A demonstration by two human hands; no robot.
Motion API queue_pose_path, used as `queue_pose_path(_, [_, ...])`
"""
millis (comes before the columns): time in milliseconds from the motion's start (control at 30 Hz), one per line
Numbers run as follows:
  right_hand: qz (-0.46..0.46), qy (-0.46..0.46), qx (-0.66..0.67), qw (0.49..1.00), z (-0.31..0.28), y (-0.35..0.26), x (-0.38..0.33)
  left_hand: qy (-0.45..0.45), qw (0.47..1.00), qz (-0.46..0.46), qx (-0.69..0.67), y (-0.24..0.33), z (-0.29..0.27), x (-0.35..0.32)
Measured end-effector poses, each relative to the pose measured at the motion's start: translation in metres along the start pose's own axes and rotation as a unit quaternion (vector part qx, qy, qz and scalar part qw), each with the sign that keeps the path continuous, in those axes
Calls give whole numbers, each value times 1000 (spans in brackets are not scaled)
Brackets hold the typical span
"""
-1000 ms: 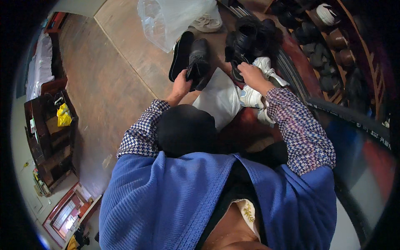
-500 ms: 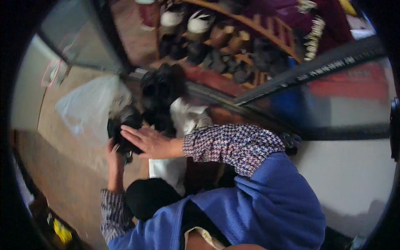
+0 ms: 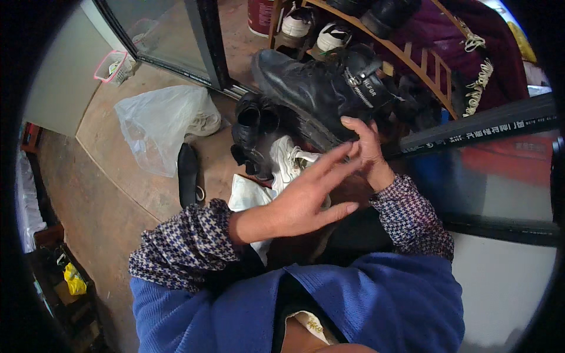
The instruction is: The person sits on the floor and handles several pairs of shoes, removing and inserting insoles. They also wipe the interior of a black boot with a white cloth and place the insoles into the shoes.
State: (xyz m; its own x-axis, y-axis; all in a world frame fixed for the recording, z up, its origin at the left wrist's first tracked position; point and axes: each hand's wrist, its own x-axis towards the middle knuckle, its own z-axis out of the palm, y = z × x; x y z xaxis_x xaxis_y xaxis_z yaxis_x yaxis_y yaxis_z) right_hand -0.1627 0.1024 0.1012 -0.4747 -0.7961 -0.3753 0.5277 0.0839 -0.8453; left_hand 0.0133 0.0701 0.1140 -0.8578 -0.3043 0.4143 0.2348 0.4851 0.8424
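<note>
Black leather boot [image 3: 321, 82] raised before the wooden shoe rack [image 3: 429, 59].
Head view: your right hand [image 3: 368, 150] has its fingers closed on the boot's sole; your left hand [image 3: 303, 197] hovers beneath, fingers spread, empty. Support the heel so it stays level.

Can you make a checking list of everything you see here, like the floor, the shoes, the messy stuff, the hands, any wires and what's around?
Surface: brown floor, worn, partly covered by shoes.
Job's things: big black boot, lifted, with a zip at its ankle.
Clutter: clear plastic bag; black shoes; white sneaker; flat black sole.
Hands: right hand grips the boot from below; left hand open, fingers spread, holding nothing.
Cables: nothing seen.
Surroundings: wooden shoe rack with more shoes; pink basket.
</note>
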Motion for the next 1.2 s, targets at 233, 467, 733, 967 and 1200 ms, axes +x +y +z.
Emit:
queue_pose_path(233, [78,-122,199,969,-25,5,28,175,899,-288,-279,-80,-1,2])
queue_pose_path(467, [-163,-332,-233,899,-3,-5,3,314,691,-332,-560,-76,-32,9])
queue_pose_path(733, [-287,216,-866,349,-111,-144,94,265,616,-377,-639,-96,-43,3])
queue_pose_path(967, [1,313,-832,458,-135,-169,133,208,592,-400,-668,-84,-33,-3])
queue_pose_path(1200, [-320,220,-568,726,-7,-166,195,238,621,-411,-624,-83,-44,-13])
